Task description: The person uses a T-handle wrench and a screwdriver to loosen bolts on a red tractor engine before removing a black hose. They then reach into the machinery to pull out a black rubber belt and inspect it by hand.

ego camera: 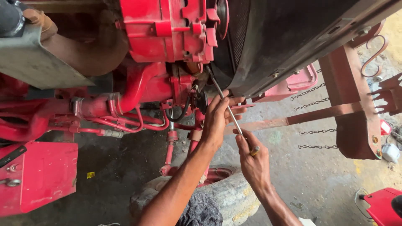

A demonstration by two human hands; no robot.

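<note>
A long thin metal rod tool (224,100) runs from the red engine block (167,33) down and right to my hands. My left hand (217,119) wraps around the middle of the rod, close under the black radiator shroud (276,37). Lower down, my right hand (251,157) grips the rod's end, where a yellowish handle tip pokes out of my fist. The rod's upper tip goes in behind the engine's front, near a black hose and red pipes (138,119).
A tyre (226,196) lies on the oily concrete floor below my arms. Red frame bars and hanging chains (314,104) stand to the right. A red panel (37,175) is at the lower left, another red part (383,205) at the lower right.
</note>
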